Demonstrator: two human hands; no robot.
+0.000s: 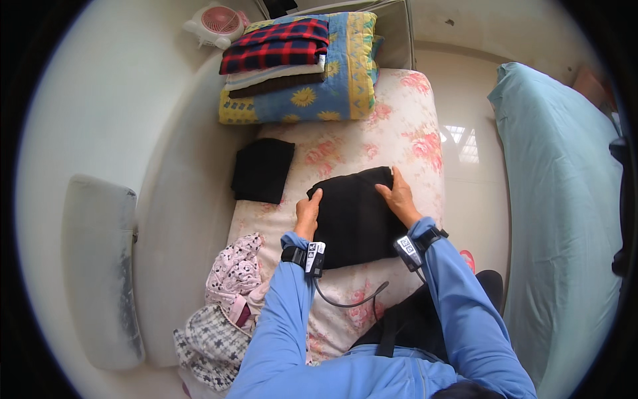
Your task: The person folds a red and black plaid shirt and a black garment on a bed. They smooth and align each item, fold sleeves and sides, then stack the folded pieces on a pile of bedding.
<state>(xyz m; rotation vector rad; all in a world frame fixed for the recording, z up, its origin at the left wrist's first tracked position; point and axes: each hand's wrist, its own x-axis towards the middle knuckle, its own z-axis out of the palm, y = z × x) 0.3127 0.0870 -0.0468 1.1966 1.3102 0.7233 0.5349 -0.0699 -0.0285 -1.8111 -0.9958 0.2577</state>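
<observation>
A folded black garment [355,223] lies before me on the bed, its exact kind not clear. My left hand [308,214] grips its left edge, thumb on top and the other fingers hidden beneath. At its far right corner, my right hand [399,197] holds the cloth with the thumb over the upper face. Both wrists carry a strapped device with a cable. A second folded black garment [262,170] rests flat to the left, apart from my hands.
The mattress [412,120] has a floral cover. On a sunflower quilt [345,60] at its far end sits a plaid folded garment [276,45] with others beneath. A crumpled pink garment [234,269] and a checked one [211,342] lie near left. A pink fan [221,21] stands beyond.
</observation>
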